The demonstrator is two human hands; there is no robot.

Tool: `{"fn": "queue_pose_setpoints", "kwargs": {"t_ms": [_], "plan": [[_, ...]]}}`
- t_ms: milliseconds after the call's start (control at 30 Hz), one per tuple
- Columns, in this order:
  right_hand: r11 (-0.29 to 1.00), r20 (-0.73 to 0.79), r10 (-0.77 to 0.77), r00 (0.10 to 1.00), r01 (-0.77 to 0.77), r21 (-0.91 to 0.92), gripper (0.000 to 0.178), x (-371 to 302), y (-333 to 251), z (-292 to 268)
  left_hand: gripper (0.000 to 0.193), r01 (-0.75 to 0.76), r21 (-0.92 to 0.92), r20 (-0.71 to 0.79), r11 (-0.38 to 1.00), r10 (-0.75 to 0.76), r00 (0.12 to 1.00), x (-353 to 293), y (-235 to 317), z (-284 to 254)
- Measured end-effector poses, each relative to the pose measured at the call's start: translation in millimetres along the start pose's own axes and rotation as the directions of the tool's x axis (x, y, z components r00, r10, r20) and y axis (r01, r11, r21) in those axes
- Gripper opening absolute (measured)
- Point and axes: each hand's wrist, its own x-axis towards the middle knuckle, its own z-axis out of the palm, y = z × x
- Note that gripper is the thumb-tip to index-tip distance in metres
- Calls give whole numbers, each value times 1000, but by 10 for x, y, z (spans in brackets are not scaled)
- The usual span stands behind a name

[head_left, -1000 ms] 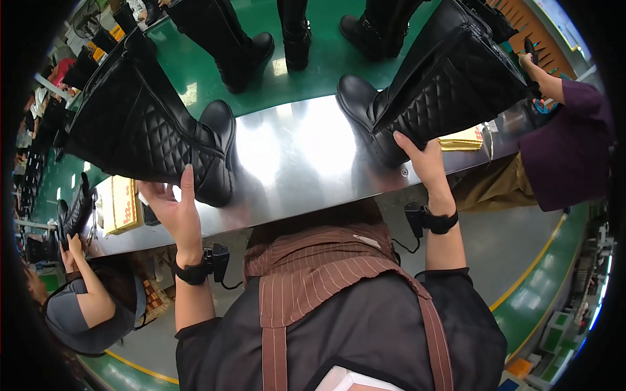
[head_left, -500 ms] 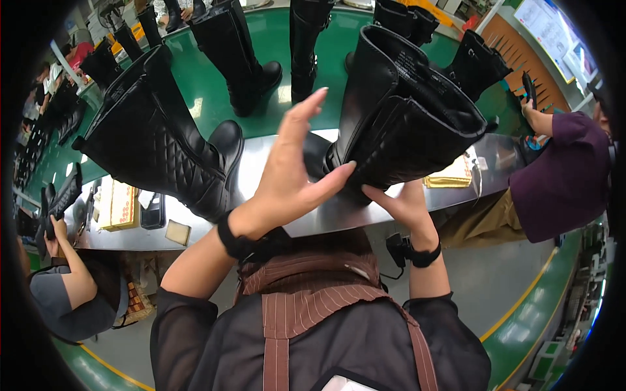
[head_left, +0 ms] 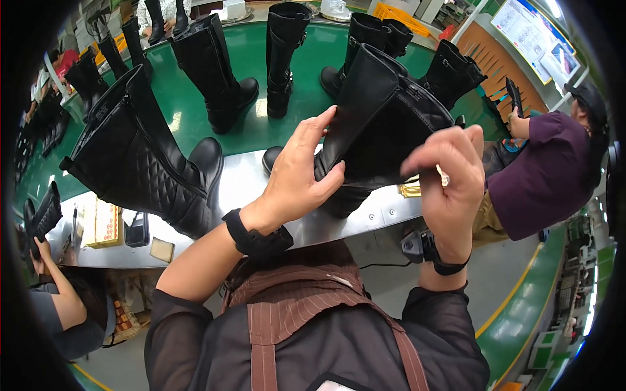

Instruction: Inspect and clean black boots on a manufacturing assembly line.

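Note:
A tall black boot (head_left: 372,130) stands on the metal edge of the workbench, its shaft leaning right with the top opening toward me. My left hand (head_left: 297,166) grips the shaft from its left side, thumb and fingers against the leather. At the shaft's right side, my right hand (head_left: 453,173) is raised with its fingers curled together. Whatever those fingers may pinch is too small or hidden to make out. To the left stands another tall black boot (head_left: 147,150) with a quilted side and a long zip.
More black boots (head_left: 212,72) stand on the green worktop (head_left: 251,133). Along the metal edge (head_left: 228,189) lie a yellow-white box (head_left: 102,221), a dark phone-like case (head_left: 137,229) and a beige block (head_left: 162,249). A person in purple (head_left: 544,176) works at the right; another person's arm (head_left: 62,280) is at the left.
My left hand has closed onto the boot's shaft. My right hand has risen from low beside the boot to its right edge, fingers curling. The wide-spread shaft top now looks narrower.

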Motion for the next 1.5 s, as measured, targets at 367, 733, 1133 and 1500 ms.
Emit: {"fn": "queue_pose_setpoints", "kwargs": {"t_ms": [367, 733, 1133, 1500], "plan": [[977, -179, 132, 975, -98, 188, 9, -486, 61, -56, 43, 222, -80, -104, 972, -229, 968, 50, -166, 43], [969, -223, 197, 955, -156, 192, 104, -355, 138, 148, 47, 399, -407, 157, 822, -367, 917, -49, -203, -131], [601, -83, 502, 861, -278, 749, 93, -830, 470, 657, 29, 857, -34, 455, 514, -755, 471, -642, -437, -27], [309, 586, 527, 615, -781, 543, 84, -1767, 644, 914, 22, 984, -148, 663, 102, -728, 175, -721, -576, 290]]}}
